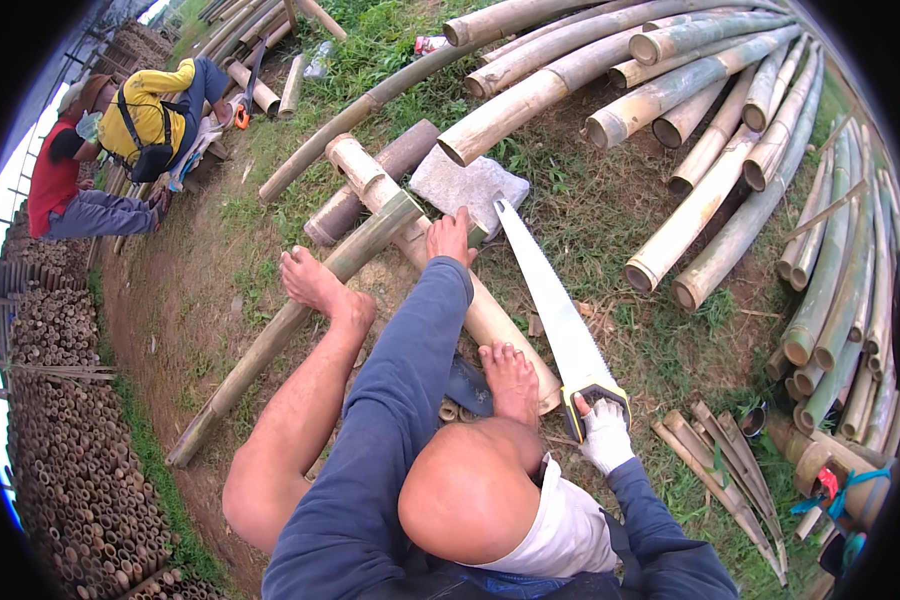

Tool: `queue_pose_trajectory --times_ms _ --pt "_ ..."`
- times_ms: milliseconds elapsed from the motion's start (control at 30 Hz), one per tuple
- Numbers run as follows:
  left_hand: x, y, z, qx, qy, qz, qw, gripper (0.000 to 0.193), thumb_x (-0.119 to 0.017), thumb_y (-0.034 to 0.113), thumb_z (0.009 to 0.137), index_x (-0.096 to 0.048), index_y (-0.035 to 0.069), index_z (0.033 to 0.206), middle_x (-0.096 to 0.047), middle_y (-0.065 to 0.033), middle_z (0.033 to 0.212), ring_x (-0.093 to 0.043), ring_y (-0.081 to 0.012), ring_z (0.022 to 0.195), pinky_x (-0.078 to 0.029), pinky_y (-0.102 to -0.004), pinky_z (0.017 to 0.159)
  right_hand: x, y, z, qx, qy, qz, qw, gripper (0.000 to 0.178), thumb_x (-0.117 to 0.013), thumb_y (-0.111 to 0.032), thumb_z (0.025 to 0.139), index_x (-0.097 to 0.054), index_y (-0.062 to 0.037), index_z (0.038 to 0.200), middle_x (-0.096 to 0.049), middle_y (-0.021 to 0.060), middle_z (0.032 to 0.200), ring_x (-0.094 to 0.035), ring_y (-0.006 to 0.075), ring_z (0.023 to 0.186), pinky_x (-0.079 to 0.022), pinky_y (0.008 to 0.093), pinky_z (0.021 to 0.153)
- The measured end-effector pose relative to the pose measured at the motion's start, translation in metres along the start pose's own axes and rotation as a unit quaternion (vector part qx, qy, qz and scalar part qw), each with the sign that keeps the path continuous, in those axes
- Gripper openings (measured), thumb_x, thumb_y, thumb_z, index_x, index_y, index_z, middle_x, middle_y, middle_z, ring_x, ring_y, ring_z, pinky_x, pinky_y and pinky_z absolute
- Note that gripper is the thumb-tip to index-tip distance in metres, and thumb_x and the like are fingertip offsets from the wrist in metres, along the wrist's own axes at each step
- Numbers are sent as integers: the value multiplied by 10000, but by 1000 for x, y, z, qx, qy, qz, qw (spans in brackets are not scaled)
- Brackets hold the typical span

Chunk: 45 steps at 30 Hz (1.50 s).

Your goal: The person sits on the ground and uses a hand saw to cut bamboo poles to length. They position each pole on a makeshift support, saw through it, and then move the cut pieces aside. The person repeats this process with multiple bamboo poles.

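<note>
My right hand (604,434), in a white glove, grips the black and yellow handle of a handsaw (552,290). The long blade points away from me, its tip beside a pale stone block (467,187), clear of the bamboo. My bare left hand (450,238) is closed on a short green bamboo piece (477,236), partly hidden by the fingers, over a thick notched bamboo log (498,322). Left of that hand, a long bamboo pole (270,345) lies across the log, its cut end facing the hand. My left foot (315,282) presses on the pole; my right foot (511,382) touches the log.
Long bamboo poles (660,95) fan out ahead and to the right. Split bamboo strips (725,480) lie at the lower right. Two people (120,140) sit at the far left, near another saw (242,112). Stacked bamboo (75,480) lines the left side.
</note>
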<state>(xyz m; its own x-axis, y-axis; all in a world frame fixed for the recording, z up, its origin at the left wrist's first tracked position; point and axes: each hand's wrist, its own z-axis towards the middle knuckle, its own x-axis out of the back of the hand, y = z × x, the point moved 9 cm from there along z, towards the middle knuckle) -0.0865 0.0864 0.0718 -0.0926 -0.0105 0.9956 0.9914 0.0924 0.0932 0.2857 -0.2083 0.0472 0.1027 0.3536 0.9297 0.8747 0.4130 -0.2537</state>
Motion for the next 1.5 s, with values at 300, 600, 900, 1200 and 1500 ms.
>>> queue_pose_trajectory --times_ms 300,600,900,1200,1500 --pt "22 64 -95 -78 -272 -365 887 1010 -980 464 693 -538 -13 1467 -676 -204 1358 -674 -306 1240 -526 -407 1072 21 7 79 -119 52 500 856 839 -823 -327 956 -396 -77 1634 -568 211 1385 -623 360 1268 -526 468 1062" --pt "20 178 -232 -257 -430 -333 799 777 -927 258 852 -553 -3 1481 -703 -155 1239 -705 -213 1100 -594 -362 952 -2 -13 35 -178 15 707 684 758 -788 -492 970 -533 -37 1520 -636 167 1433 -559 277 1391 -426 399 1166" --pt "92 61 -81 -161 -305 -384 857 565 -771 272 1027 -572 8 1485 -692 -65 1154 -644 -141 1073 -506 -300 983 -94 137 -312 -546 244 634 489 585 -732 -543 997 -627 -108 1373 -638 42 1137 -579 179 1039 -475 346 919" --pt "235 -117 -26 -124 -226 -49 965 580 -817 265 942 -613 75 1451 -740 -91 1004 -727 -182 926 -589 -354 837 -172 227 -559 -759 349 398 378 730 -678 -595 954 -631 -39 1424 -686 270 1307 -669 376 1233 -521 424 1042" --pt "261 -259 -218 -20 -195 76 978 612 -865 342 869 -657 47 1363 -765 -157 970 -760 -320 919 -599 -438 833 -110 198 -402 -666 91 -10 740 659 -693 -434 926 -561 -89 1473 -547 234 1427 -544 460 1316 -479 552 1068"
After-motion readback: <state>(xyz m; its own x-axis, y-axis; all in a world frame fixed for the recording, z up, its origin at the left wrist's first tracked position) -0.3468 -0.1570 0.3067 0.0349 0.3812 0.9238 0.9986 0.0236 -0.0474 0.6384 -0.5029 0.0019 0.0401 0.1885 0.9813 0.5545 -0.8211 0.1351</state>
